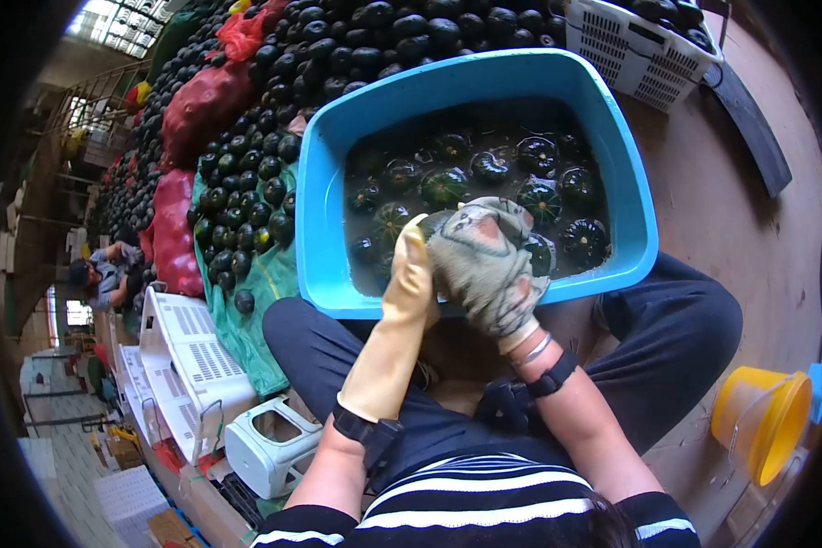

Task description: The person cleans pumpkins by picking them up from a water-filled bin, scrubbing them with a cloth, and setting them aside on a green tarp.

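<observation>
My left hand (409,279), in a long tan rubber glove, grips a dark green squash (432,224) over the near rim of a blue tub (324,173). My right hand (486,265), in a worn grey knit glove, lies pressed over the top of the same squash, hiding most of it. The tub holds murky water with several dark green squashes (489,167) floating in it. I sit with the tub between my knees.
A large heap of dark squashes (247,196) and red mesh sacks (201,110) lies left and behind the tub. White plastic crates (196,352) stand at left, another crate (635,46) behind the tub, a yellow bucket (765,425) at right. Another person (105,274) crouches far left.
</observation>
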Tool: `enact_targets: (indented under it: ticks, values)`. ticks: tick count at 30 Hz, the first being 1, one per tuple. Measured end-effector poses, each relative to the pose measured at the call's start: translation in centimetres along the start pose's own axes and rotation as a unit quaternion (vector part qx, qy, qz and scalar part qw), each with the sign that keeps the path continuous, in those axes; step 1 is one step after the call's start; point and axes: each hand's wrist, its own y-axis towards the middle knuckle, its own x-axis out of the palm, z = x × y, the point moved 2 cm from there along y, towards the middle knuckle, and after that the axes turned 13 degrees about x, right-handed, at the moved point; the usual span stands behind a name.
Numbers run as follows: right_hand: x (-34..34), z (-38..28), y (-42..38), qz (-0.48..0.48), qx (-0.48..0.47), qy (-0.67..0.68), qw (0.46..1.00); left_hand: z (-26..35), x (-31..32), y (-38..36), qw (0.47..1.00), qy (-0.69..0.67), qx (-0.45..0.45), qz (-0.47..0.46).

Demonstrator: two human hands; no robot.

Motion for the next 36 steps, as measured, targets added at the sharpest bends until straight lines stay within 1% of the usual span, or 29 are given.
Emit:
enact_targets:
  ticks: [2, 3, 4, 6, 7, 9, 10, 12, 13, 16, 17, 18, 19, 20, 21, 22, 23, 24, 25, 26, 28, 29, 30, 31, 32, 33, 34, 35, 36]
  values:
    - [-0.7, 0.9, 1.5, 0.049, -0.065, 0.124, 0.989, 0.4, -0.1, -1.8, 0.972, 0.235, 0.005, 0.033]
    - [-0.9, 1.5, 2.3, 0.005, -0.049, 0.178, 0.983, 0.6, 0.0, -2.4, 0.944, 0.326, 0.039, 0.008]
    - [-0.3, 2.2, 2.6, 0.000, -0.003, 0.122, 0.992, 0.8, 0.1, -2.6, 0.907, 0.414, 0.075, -0.019]
    - [2.5, 4.8, 2.9, -0.030, 0.085, 0.069, 0.994, 2.4, 0.7, -2.7, 0.905, 0.423, 0.037, -0.015]
    - [2.3, 5.0, 2.4, -0.035, 0.084, 0.064, 0.994, 2.7, 0.2, -2.5, 0.920, 0.389, 0.025, -0.044]
    - [1.6, 4.6, 1.5, 0.051, 0.043, 0.058, 0.996, 4.2, 0.0, -2.0, 0.923, 0.374, 0.026, -0.082]
    - [1.8, 4.5, 1.2, 0.048, 0.040, 0.057, 0.996, 5.0, 0.1, -1.8, 0.924, 0.373, 0.026, -0.078]
    - [2.3, 4.3, 0.9, 0.044, 0.041, 0.044, 0.997, 5.9, -0.1, -0.9, 0.918, 0.384, -0.032, -0.096]
    - [2.9, 4.2, 0.6, 0.016, 0.011, -0.014, 1.000, 5.9, 0.0, -0.6, 0.912, 0.397, -0.059, -0.081]
    - [2.1, 1.3, 1.3, 0.022, -0.013, 0.014, 1.000, 4.5, -1.1, 0.0, 0.867, 0.485, -0.027, -0.109]
    - [0.3, -0.4, 2.7, -0.058, 0.013, 0.001, 0.998, 4.5, -1.7, 0.0, 0.931, 0.344, -0.035, -0.116]
    - [-0.6, -0.8, 2.7, 0.000, -0.033, -0.045, 0.998, 3.8, -1.8, -0.5, 0.976, 0.194, -0.071, -0.065]
    - [0.1, 0.0, 2.4, 0.062, -0.070, -0.032, 0.995, 4.4, -1.7, -0.5, 0.993, 0.027, -0.106, -0.053]
    - [0.4, 0.6, 2.4, 0.126, -0.107, -0.021, 0.986, 4.8, -1.7, 0.1, 0.980, -0.142, -0.135, -0.043]
    - [0.5, 1.6, 2.3, 0.036, -0.041, 0.003, 0.999, 5.1, -3.7, 1.2, 0.976, -0.200, -0.080, -0.022]
    - [0.2, 2.1, 2.7, 0.036, -0.041, -0.001, 0.999, 5.8, -6.4, 2.8, 0.966, -0.256, -0.027, -0.001]
    - [0.0, 2.7, 3.1, -0.009, -0.054, -0.010, 0.998, 8.6, -7.8, 5.1, 0.927, -0.338, 0.027, 0.159]
    - [-0.3, 3.4, 3.3, -0.055, -0.066, -0.019, 0.996, 11.6, -9.2, 7.1, 0.854, -0.407, 0.079, 0.315]
    - [-0.7, 4.6, 3.3, 0.054, -0.166, -0.053, 0.983, 13.7, -11.5, 8.5, 0.855, -0.336, 0.152, 0.365]
    - [-2.4, 3.4, 4.3, 0.037, -0.114, -0.082, 0.989, 15.4, -13.2, 9.8, 0.846, -0.261, 0.225, 0.407]
    - [-3.9, 2.0, 6.1, -0.013, -0.087, -0.028, 0.996, 13.7, -16.4, 12.4, 0.937, -0.005, 0.151, 0.314]
    - [-6.2, -1.1, 7.2, 0.063, -0.187, -0.156, 0.968, 12.2, -16.4, 12.9, 0.966, 0.142, 0.102, 0.192]
    - [-6.7, -1.9, 8.1, 0.011, -0.124, 0.011, 0.992, 8.2, -17.4, 13.2, 0.956, 0.269, 0.084, 0.080]
    - [-6.3, -1.6, 8.3, 0.011, -0.127, 0.009, 0.992, 5.5, -16.3, 13.6, 0.865, 0.496, 0.077, -0.009]
    - [-5.6, -0.7, 8.7, -0.017, -0.112, 0.018, 0.993, 4.7, -13.8, 12.4, 0.768, 0.632, 0.075, -0.077]
    - [-4.9, 0.5, 9.2, -0.044, -0.100, 0.028, 0.994, 3.2, -13.5, 12.0, 0.717, 0.659, 0.026, -0.226]
    - [-4.3, 1.6, 9.9, -0.071, -0.091, 0.038, 0.993, 0.1, -14.0, 11.9, 0.607, 0.737, -0.063, -0.291]
    - [-3.9, 2.6, 9.6, -0.075, -0.045, -0.085, 0.993, -0.5, -13.0, 11.5, 0.585, 0.750, -0.061, -0.302]
    - [-3.7, 2.5, 10.1, -0.124, -0.080, -0.072, 0.986, -0.8, -12.3, 11.3, 0.560, 0.767, -0.065, -0.308]
